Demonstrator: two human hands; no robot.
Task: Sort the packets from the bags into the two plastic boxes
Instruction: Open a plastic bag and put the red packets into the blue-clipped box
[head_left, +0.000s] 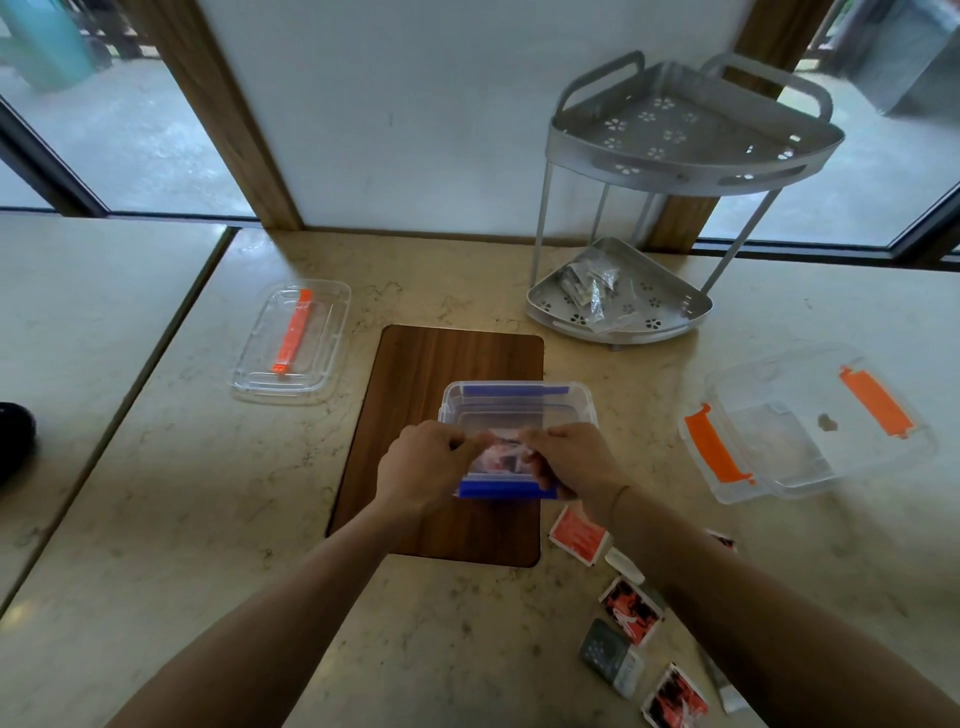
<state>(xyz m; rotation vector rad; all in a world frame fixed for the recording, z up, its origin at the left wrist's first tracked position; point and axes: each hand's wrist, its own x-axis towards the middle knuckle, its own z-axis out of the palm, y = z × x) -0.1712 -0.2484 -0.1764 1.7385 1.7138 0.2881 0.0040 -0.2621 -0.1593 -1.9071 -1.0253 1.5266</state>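
Observation:
A clear plastic box with blue clips (519, 402) stands on a brown wooden board (415, 374). My left hand (421, 465) and my right hand (574, 460) are both over its near side, pinching a clear bag of red-and-white packets (506, 454) between them. A second clear box with orange clips (800, 441) sits to the right. Several loose packets, red, black-and-red and grey (631, 610), lie on the counter under my right forearm.
A clear lid with an orange clip (291, 343) lies to the left of the board. A grey two-tier corner rack (670, 208) stands at the back right, with a crumpled clear bag (589, 286) on its lower shelf. A dark object (13, 441) shows at the left edge.

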